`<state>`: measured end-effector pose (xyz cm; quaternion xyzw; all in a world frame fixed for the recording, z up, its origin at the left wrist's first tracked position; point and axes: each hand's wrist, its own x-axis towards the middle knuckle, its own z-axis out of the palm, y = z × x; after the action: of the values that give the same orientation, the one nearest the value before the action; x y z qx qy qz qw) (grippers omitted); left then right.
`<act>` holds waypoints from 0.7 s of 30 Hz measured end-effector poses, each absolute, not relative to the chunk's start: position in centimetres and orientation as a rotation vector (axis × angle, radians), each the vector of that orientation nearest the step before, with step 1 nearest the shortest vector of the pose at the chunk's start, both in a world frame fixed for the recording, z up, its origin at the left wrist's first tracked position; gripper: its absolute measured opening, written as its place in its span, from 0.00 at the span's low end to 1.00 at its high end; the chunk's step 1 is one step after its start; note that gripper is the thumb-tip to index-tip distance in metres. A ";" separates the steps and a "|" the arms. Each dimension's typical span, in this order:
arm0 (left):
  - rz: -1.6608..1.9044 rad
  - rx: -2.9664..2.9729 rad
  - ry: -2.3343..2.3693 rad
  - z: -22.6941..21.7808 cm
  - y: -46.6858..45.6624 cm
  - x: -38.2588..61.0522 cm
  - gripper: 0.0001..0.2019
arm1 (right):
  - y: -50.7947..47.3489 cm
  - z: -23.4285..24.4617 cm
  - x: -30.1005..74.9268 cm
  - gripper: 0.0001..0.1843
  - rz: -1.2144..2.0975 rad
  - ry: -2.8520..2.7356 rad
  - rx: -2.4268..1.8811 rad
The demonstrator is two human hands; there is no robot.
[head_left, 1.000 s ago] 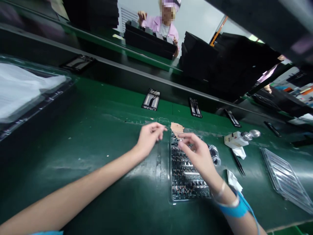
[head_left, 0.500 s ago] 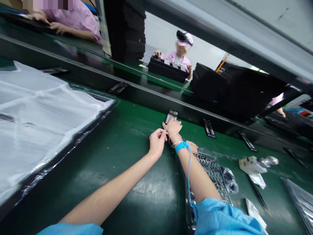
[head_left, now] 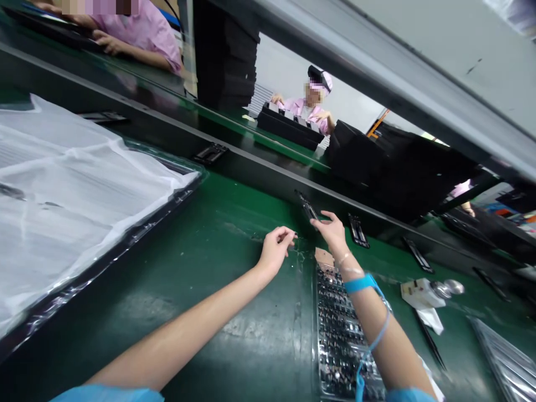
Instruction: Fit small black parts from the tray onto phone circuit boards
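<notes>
My left hand [head_left: 276, 250] is closed in a pinch over the green worktop, with a small dark part [head_left: 295, 235] at its fingertips, too small to name. To its right, my right hand [head_left: 334, 233] grips the near end of a slim black phone-like frame [head_left: 307, 205], which is tilted on its edge. A blue wrist strap [head_left: 360, 283] with a cord is on my right wrist. Below that forearm lies a clear tray [head_left: 341, 335] filled with small dark parts, a tan piece [head_left: 324, 257] at its top end.
More black frames [head_left: 359, 230] lie in a row along the back strip. At the left is a large tray [head_left: 180, 192] covered by a white sheet [head_left: 84, 190]. A white bottle [head_left: 422, 293], tweezers [head_left: 431, 340] and another clear tray [head_left: 502, 352] are at the right. Co-workers sit across the bench.
My right hand has lifted the black frame from the worktop, turned it on edge and moved right. My left hand has shifted slightly right and down, still pinching. The two hands have separated.
</notes>
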<state>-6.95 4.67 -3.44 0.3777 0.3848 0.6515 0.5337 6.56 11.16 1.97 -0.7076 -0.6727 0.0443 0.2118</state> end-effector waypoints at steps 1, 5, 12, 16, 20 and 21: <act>1.530 0.891 0.877 -2.9 4.3 -6.7 0.07 | 9.1 2.4 7.1 0.25 0.116 -1.889 -1.913; 1.418 0.850 0.765 -1.0 2.1 -5.4 0.09 | -0.8 3.5 10.1 0.29 -0.005 -2.002 -1.580; 0.943 1.057 0.694 0.2 -3.5 -2.7 0.11 | -8.4 1.1 15.1 0.26 0.900 -1.213 -1.649; 0.845 1.232 0.723 0.5 -5.4 -2.1 0.10 | -8.9 0.1 14.8 0.15 1.084 -0.954 -1.450; 1.201 1.501 0.786 1.3 -5.0 -2.7 0.06 | -9.8 1.1 13.4 0.13 1.207 -0.933 -1.338; 1.270 1.569 0.792 1.5 -4.9 -2.9 0.06 | -10.0 1.3 13.2 0.13 1.227 -0.933 -1.331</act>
<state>-2.94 -4.88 1.49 0.6395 0.3228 0.5176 0.4679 13.20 -10.01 1.32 -0.5563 -0.3901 0.5127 0.5249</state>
